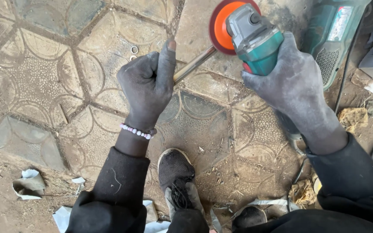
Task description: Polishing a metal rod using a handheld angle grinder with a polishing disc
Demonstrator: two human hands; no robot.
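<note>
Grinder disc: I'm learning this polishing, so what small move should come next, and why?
Probably ease the rod tip a little further against the orange disc. The left hand grips the rod with its end right at the disc's edge, and the right hand holds the grinder steady there.

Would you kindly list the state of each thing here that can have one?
Left hand: fisted around the metal rod.
Right hand: gripping the angle grinder.
Metal rod: tilted, far end at the orange disc.
Second grinder: lying on the ground, unheld.
Spinning or not: cannot tell.
</note>
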